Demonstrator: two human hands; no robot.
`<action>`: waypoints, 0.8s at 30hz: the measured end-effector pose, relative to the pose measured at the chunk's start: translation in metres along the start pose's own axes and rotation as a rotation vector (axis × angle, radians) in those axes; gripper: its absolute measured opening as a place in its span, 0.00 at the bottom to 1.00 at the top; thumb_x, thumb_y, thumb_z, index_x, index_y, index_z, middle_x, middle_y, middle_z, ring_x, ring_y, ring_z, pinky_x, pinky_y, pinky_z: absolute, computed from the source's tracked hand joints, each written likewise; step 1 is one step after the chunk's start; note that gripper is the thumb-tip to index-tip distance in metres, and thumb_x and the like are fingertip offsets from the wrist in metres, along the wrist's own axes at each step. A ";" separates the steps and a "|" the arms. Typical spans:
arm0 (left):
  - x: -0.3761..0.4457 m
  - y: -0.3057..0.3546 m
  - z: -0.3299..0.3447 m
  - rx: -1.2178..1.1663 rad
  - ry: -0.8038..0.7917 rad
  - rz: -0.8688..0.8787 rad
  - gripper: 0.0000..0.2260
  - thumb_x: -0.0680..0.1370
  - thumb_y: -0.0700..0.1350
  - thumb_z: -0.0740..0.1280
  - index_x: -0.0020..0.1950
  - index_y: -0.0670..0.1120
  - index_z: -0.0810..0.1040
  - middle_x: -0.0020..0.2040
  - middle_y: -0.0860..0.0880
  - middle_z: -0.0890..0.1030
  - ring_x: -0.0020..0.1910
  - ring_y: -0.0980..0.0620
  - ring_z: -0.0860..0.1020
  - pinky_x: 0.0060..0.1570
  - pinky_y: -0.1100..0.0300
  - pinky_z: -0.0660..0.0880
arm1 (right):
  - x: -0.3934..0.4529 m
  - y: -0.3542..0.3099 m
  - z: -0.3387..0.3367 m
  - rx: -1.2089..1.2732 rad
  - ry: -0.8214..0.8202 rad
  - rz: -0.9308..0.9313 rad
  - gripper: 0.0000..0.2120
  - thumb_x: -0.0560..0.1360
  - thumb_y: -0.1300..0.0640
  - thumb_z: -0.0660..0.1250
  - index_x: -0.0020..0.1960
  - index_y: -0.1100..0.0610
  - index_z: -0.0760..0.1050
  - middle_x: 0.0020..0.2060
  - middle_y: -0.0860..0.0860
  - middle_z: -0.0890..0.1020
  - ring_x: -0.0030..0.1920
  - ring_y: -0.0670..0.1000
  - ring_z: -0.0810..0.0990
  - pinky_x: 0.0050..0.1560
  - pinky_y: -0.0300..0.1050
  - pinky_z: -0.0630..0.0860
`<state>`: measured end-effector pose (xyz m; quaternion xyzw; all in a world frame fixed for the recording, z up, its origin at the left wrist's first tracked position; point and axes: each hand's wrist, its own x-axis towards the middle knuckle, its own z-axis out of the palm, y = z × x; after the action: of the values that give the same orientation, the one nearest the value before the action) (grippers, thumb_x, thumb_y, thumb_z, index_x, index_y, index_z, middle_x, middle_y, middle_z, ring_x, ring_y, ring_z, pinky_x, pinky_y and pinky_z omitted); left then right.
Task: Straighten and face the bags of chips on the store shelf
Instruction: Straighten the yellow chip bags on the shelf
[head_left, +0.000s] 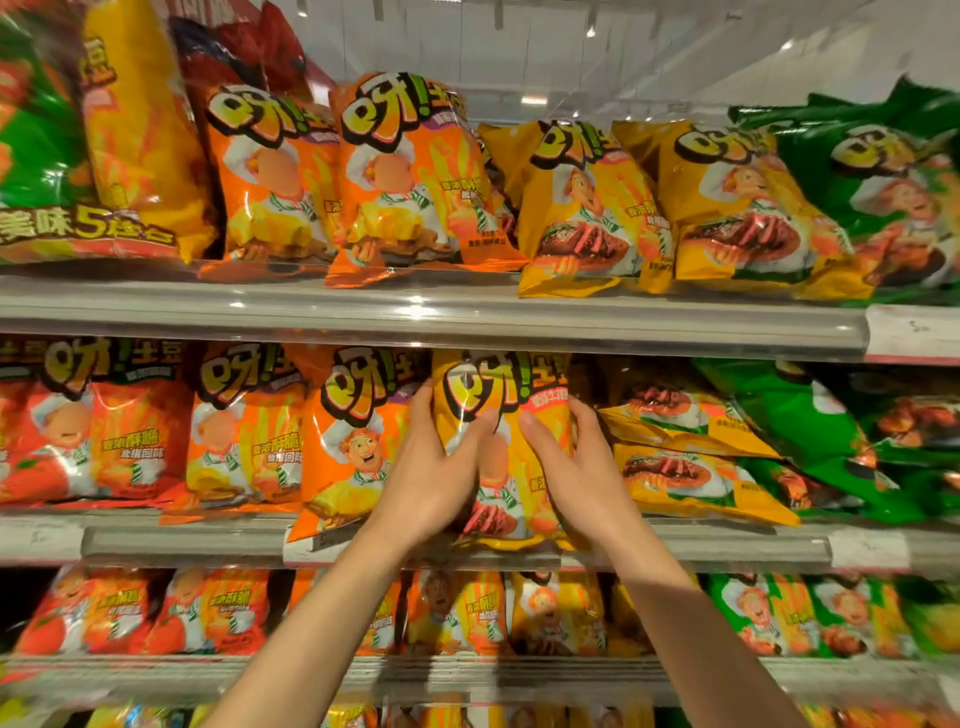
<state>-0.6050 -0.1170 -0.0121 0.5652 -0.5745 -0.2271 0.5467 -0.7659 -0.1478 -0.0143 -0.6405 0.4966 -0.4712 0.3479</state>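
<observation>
A yellow chip bag (501, 384) stands upright on the middle shelf (467, 558), its front facing me. My left hand (436, 478) grips its left side with the thumb across the front. My right hand (574, 467) holds its right side, fingers wrapped behind the edge. Right of it, two yellow bags (680, 447) lie flat, stacked and tilted. An orange bag (348, 447) stands upright just left of my left hand.
The top shelf (415, 312) carries orange, yellow and green bags (893, 192) leaning forward. Green bags (810, 431) lie slumped at the middle shelf's right. Red-orange bags (93, 421) fill the left. A lower shelf (467, 670) holds smaller bags.
</observation>
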 end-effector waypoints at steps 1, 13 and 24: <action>0.006 -0.001 0.005 -0.008 0.003 -0.005 0.38 0.78 0.64 0.64 0.81 0.54 0.52 0.76 0.55 0.67 0.74 0.55 0.66 0.72 0.54 0.66 | 0.010 0.001 0.001 -0.015 0.047 0.000 0.37 0.76 0.35 0.63 0.78 0.49 0.56 0.68 0.48 0.73 0.66 0.49 0.73 0.61 0.44 0.71; 0.008 -0.036 0.039 0.218 -0.046 0.083 0.30 0.84 0.55 0.59 0.82 0.51 0.52 0.81 0.51 0.59 0.79 0.55 0.57 0.71 0.63 0.54 | 0.019 0.033 0.010 -0.300 0.051 -0.044 0.33 0.82 0.38 0.52 0.81 0.50 0.45 0.79 0.52 0.59 0.78 0.54 0.59 0.74 0.50 0.60; -0.009 -0.023 0.019 0.201 -0.043 0.129 0.27 0.83 0.50 0.65 0.80 0.53 0.60 0.78 0.55 0.64 0.78 0.56 0.60 0.76 0.54 0.61 | 0.012 0.028 -0.004 -0.195 -0.047 -0.024 0.40 0.78 0.36 0.61 0.81 0.46 0.43 0.80 0.45 0.55 0.79 0.49 0.57 0.77 0.51 0.59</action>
<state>-0.6142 -0.1218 -0.0411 0.5739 -0.6412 -0.1450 0.4883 -0.7775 -0.1669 -0.0355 -0.6882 0.5241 -0.4095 0.2897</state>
